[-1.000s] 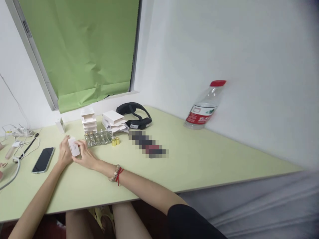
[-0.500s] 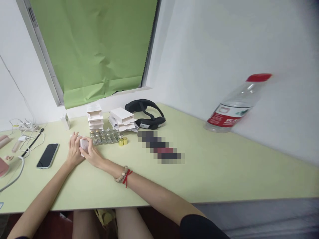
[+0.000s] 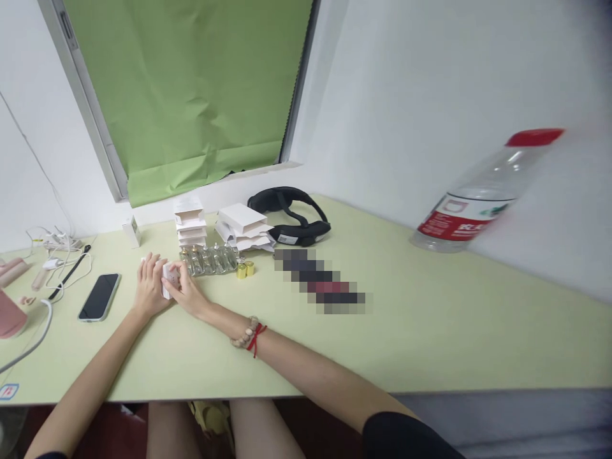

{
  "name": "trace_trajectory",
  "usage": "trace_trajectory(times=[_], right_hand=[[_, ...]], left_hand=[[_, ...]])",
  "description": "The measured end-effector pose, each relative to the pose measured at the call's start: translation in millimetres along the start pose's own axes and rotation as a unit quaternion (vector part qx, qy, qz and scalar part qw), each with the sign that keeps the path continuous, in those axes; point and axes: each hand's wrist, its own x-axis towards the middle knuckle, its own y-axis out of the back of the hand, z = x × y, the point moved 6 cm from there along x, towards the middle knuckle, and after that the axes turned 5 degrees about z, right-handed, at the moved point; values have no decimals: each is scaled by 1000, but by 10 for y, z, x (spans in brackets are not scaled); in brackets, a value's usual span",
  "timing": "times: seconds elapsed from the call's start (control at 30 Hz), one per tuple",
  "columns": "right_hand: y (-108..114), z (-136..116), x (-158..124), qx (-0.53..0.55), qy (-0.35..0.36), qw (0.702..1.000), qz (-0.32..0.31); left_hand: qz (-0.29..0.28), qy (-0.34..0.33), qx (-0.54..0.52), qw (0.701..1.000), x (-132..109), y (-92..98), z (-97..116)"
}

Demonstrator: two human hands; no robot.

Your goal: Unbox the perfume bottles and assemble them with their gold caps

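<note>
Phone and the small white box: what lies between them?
Head view: only the left hand, which holds the small white box with the right hand; otherwise bare table up to the phone.

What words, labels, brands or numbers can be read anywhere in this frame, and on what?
Nothing can be read for certain.
water bottle: red label, white print, motion-blurred.
small white box held in left hand and right hand: dark marks, too small.
black headset: white label, too small.
corner sticker: too small.

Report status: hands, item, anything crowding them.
Left hand, right hand both clasping small white box. Glass bottles just behind it, gold caps beside them. Phone left of hands, apart.
</note>
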Motion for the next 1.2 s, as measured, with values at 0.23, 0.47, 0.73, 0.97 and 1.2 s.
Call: trace_trajectory(times=[0.23,0.47,0.73,0.97,1.2], right_hand=[[22,10,1,10,-24,999,24],[21,29,11,14,-35,999,26],[66,72,44,0,-58,998,17],[96,72,43,5,-69,997,14],[109,79,65,10,-60,998,32]], left_hand=[[-10,-14,28,999,3,-8,22],[-40,-5,40,998,3,-12,1],[-68,-2,43,997,12,-57,-24],[-72,-12,38,997,15,-50,14],[-62,-17,32,997,26,-43,25]])
